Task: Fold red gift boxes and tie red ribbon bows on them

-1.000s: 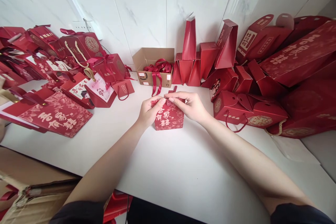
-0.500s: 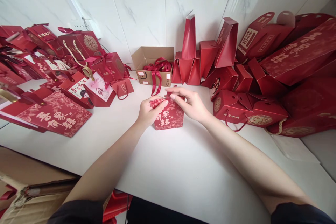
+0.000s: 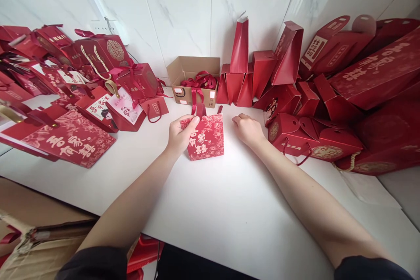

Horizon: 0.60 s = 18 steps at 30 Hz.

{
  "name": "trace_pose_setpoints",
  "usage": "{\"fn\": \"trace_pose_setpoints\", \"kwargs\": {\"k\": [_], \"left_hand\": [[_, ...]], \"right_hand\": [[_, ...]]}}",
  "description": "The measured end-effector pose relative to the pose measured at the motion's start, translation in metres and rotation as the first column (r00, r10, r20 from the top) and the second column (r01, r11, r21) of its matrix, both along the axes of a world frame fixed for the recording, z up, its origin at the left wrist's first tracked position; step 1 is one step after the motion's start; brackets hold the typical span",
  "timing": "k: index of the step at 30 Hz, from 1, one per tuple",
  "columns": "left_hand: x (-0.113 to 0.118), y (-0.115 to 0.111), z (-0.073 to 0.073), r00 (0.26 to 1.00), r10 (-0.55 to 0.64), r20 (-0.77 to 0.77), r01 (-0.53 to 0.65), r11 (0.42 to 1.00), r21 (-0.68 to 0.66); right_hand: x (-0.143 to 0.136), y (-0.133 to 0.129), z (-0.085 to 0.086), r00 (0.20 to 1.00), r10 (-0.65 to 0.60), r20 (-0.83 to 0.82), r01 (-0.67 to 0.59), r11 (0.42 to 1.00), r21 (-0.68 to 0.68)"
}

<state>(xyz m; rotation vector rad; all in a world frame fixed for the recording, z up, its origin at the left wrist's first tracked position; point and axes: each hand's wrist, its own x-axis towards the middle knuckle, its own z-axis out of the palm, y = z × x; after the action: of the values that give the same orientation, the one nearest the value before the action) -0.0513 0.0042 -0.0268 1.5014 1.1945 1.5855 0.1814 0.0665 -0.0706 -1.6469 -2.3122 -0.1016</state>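
Observation:
A small red paper gift bag [image 3: 211, 138] with a floral pattern and gold-white characters stands on the white table in front of me. My left hand [image 3: 180, 136] grips its upper left side, thumb on the front face and fingers behind. A dark red ribbon strap [image 3: 200, 110] rises from its top near my thumb, and a ribbon end [image 3: 220, 109] sticks up at its top right. To the right, apart from the bag, my right hand [image 3: 248, 129] rests low by the table with curled fingers. Whatever it may hold is hidden.
Behind the bag, a cardboard box [image 3: 196, 97] holds red ribbons. Finished-looking red bags [image 3: 78, 138] and gift boxes [image 3: 139, 79] crowd the left. Stacked red boxes [image 3: 315, 140] fill the right. A large carton [image 3: 42, 245] stands below the table's front left edge [image 3: 65, 199].
My right hand has let go of the bag's top and moved right and down to the table. The left hand still holds the bag, now shifted slightly left.

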Motion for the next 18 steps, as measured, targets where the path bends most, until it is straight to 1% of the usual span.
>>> {"fn": "trace_pose_setpoints", "kwargs": {"k": [4, 9, 11, 14, 16, 18], "left_hand": [[0.001, -0.003, 0.0, 0.998, -0.062, -0.001, 0.062, 0.998, -0.003], [-0.001, -0.002, -0.002, 0.997, -0.072, -0.029, 0.073, 0.997, 0.029], [-0.002, -0.001, -0.002, 0.997, -0.055, -0.061, 0.059, 0.996, 0.062], [-0.003, 0.0, 0.0, 0.993, 0.011, -0.118, 0.005, 0.992, 0.129], [-0.003, -0.001, 0.002, 0.99, 0.061, -0.125, -0.039, 0.985, 0.166], [-0.004, -0.001, 0.004, 0.991, 0.084, -0.104, -0.064, 0.982, 0.179]], "right_hand": [[-0.01, -0.011, 0.008, 0.992, 0.019, 0.121, -0.013, 0.998, -0.054], [-0.02, -0.023, 0.013, 0.981, 0.022, 0.193, 0.001, 0.993, -0.117], [-0.022, -0.026, 0.013, 0.981, 0.032, 0.193, -0.007, 0.992, -0.126], [-0.021, -0.025, 0.012, 0.986, 0.053, 0.157, -0.034, 0.992, -0.12], [-0.02, -0.022, 0.012, 0.992, 0.073, 0.107, -0.062, 0.993, -0.101], [-0.019, -0.019, 0.015, 0.994, 0.093, 0.048, -0.09, 0.994, -0.065]]}}
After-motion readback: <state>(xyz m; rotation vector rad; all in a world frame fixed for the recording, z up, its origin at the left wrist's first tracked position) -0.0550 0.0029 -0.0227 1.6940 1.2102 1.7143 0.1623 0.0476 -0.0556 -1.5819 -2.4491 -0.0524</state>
